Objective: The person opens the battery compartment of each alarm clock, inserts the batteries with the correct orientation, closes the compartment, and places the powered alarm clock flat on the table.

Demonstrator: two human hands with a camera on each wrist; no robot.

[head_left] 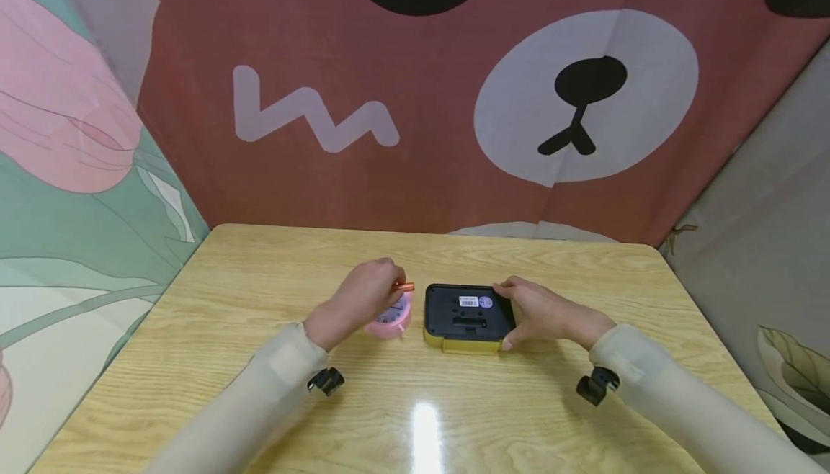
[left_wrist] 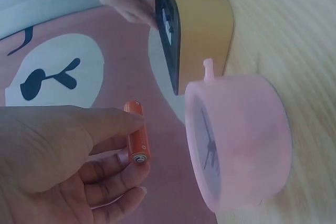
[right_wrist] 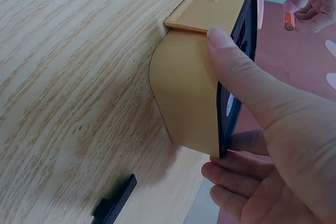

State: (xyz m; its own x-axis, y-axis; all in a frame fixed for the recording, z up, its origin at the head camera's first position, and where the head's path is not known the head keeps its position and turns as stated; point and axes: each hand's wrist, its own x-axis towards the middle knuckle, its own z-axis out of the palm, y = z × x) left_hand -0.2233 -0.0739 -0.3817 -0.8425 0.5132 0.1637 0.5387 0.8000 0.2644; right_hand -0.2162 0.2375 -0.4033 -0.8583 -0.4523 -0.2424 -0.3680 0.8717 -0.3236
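1. Left hand [head_left: 363, 290]: I see thumb and fingers pinching an orange battery [left_wrist: 137, 140], the other fingers loosely bent. One metal end of it shows in the left wrist view.
2. Battery position: in the air beside the pink clock [left_wrist: 247, 145], apart from it, and left of the box.
3. Right hand [head_left: 541, 312]: I have it gripping the right end of the yellow box [right_wrist: 186, 87], thumb against the near side, fingers round the far corner.
4. Box sits with its black back facing up. On that back I note a white label [head_left: 469, 301], a round purple sticker [head_left: 485, 302] and a dark recess [head_left: 469, 323].
5. Pink clock lies face up on the wooden table [head_left: 259, 265], just left of the box, partly under the left hand in my head view.
6. Right wrist view gives me a small black strip [right_wrist: 119, 198] on the wood, near the box.
7. Further out: pale sleeves [head_left: 259, 380], a small black camera [head_left: 327, 380] at each wrist.
8. Behind the table, a reddish-brown cloth [head_left: 311, 193] printed with a bear's muzzle.
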